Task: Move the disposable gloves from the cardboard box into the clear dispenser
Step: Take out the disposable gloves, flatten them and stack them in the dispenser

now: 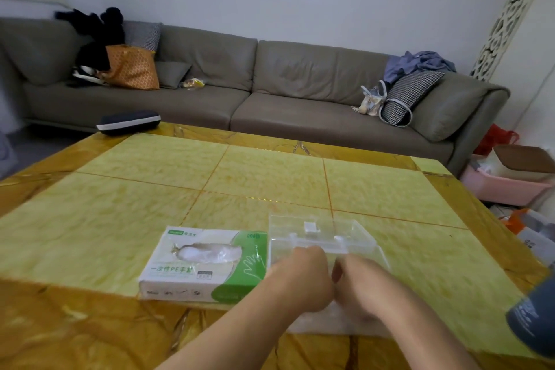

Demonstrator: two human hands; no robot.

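Two bare hands meet over the yellow marbled table [270, 177]. At nine o'clock lies the white-and-green cardboard glove box [204, 264], thin gloves [207, 252] showing through its oval slot. The left hand [303, 276] and right hand [357, 285], fingers curled, grip the clear plastic dispenser [324, 237] just beside it at three o'clock.

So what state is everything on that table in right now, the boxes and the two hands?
cardboard box: lying flat, top slot torn open, gloves showing inside.
clear dispenser: on the table beside the box, apparently touching it, lid up; no gloves visible inside.
left hand: fingers curled, at the dispenser's front edge; grip on it unclear.
right hand: fingers curled, same spot; grip unclear.
dark case: closed, at the table's far corner.
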